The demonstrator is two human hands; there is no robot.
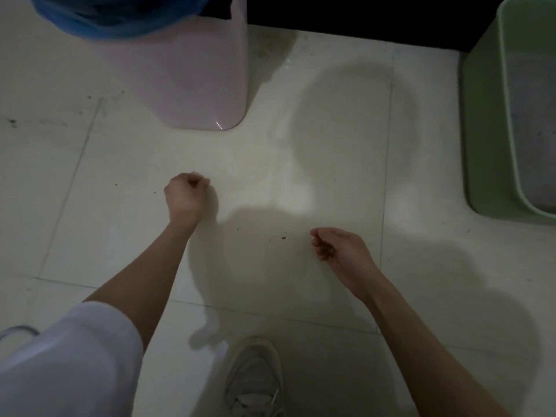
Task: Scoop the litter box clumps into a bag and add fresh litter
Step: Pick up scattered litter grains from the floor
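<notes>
Both hands hang over bare floor, holding nothing. Left hand (187, 194) is curled into a loose fist, knuckles turned away, thumb tucked along the front; it sits left of centre, nearer the bin than the other. Right hand (338, 248) is closer to the person and lower, fingers (321, 250) folded inward toward the palm, also with nothing in it. The two are well apart.

Litter box (493, 139), green plastic with a rounded rim, stands at the far right edge, partly cut off; a grey fill (534, 145) shows inside, too blurred to make out clumps.

Pink bin (192, 85) stands far left of centre on the floor, lined with a blue bag (120, 16) folded over its top.

Floor (301, 164) is pale tile with grout lines, a few dark specks scattered between the hands and near the bin. Hand and arm shadows fall across it.

White shoe (255, 377) at the near edge, centre. White-clothed knee (66, 362) at near left. Dark strip (361, 16) runs along the far edge behind the bin and box.
</notes>
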